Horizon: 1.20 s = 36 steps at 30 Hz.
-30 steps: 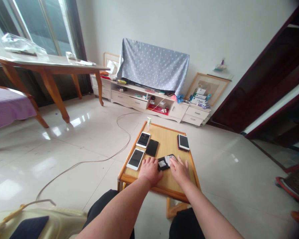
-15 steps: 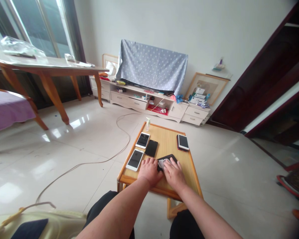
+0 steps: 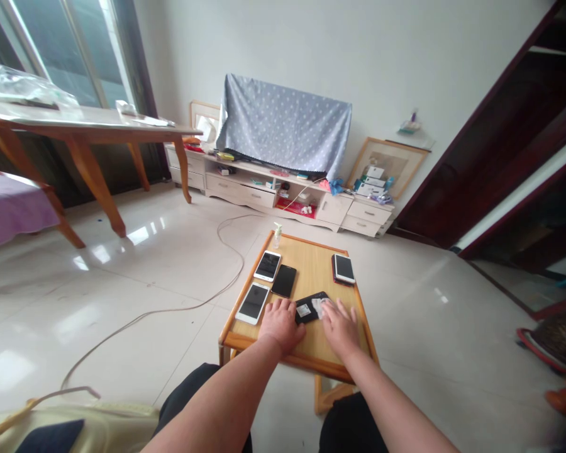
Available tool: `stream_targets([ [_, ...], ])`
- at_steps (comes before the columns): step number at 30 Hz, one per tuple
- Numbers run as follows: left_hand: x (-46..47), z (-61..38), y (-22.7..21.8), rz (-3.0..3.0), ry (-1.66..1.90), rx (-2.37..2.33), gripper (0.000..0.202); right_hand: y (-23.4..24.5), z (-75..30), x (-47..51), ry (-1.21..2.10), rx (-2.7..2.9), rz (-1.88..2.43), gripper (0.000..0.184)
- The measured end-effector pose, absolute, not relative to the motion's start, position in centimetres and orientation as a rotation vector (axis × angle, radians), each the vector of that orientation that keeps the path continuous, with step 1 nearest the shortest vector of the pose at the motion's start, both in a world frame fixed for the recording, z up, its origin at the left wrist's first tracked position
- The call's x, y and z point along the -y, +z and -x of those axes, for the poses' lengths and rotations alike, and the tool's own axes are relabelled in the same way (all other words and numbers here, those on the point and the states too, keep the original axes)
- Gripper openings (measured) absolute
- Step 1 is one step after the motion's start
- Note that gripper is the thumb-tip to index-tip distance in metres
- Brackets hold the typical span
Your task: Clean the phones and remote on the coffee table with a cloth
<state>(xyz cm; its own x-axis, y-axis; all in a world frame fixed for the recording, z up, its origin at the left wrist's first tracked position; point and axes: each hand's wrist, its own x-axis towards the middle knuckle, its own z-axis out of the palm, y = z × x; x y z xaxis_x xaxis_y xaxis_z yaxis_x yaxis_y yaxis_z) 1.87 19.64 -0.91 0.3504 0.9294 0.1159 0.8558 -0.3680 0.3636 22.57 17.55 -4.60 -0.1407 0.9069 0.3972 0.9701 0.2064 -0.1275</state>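
On the small wooden table [image 3: 311,251], a black phone [image 3: 311,316] lies back up, a pale label showing near its left end. My left hand [image 3: 280,324] grips that end, fingers curled at its far side and thumb along the near edge. A crumpled whitish tissue [image 3: 319,306] rests on the phone's right part. The fingertips of my right hand [image 3: 341,326] press on the tissue from the right; part of it is hidden beneath them. Left of my left hand lie a white phone [image 3: 253,302], another white phone [image 3: 267,265] and a dark phone [image 3: 283,280].
A pump bottle [image 3: 277,236] stands at the far left corner. At the right edge, a white phone [image 3: 344,268] lies on a dark red item. Beyond are a white TV cabinet [image 3: 240,192] and a dining table [image 3: 75,129]. A cable [image 3: 170,309] crosses the floor.
My right hand has slid right along the phone with the tissue, uncovering the pale label. My left hand stays on the phone's left end. The view has shifted slightly.
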Motion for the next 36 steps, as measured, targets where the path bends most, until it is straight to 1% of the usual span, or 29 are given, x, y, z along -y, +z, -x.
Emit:
stream_targets([
  [2,-19.6,-1.9,-0.8,-2.372,0.44,-1.607,0.052,-4.7,-22.7,-17.5,-0.236,2.038,1.801,0.042],
  [7,-19.6,-2.0,-0.6,-2.372,0.42,-1.613,0.05,-4.8,-22.6,-17.5,-0.144,2.252,1.64,0.036],
  [12,-19.5,-2.1,-0.3,-2.377,0.407,-1.612,0.053,-4.1,-23.6,-18.0,-0.21,2.063,1.82,0.044],
  [16,-19.5,-2.2,-0.1,-2.374,0.394,-1.613,0.054,-3.9,-23.3,-17.8,-0.15,2.215,1.703,0.035],
  [21,-19.5,-2.3,0.1,-2.374,0.38,-1.613,0.056,-3.8,-22.7,-17.5,-0.183,1.981,1.917,0.04],
  [23,-19.5,-2.4,0.1,-2.373,0.374,-1.616,0.055,-3.8,-22.3,-17.2,-0.158,2.051,1.852,0.039],
  [26,-19.5,-2.5,0.1,-2.374,0.374,-1.618,0.054,-3.7,-22.1,-16.8,-0.096,2.269,1.642,0.039],
  [27,-19.5,-2.5,0.1,-2.375,0.375,-1.617,0.054,-3.7,-22.3,-16.8,-0.101,2.258,1.657,0.039],
  [31,-19.6,-2.5,0.0,-2.38,0.381,-1.61,0.056,-3.6,-22.7,-16.7,-0.179,1.956,1.94,0.038],
  [36,-19.6,-2.5,0.0,-2.38,0.38,-1.611,0.055,-3.5,-22.5,-16.7,-0.124,2.235,1.689,0.036],
])
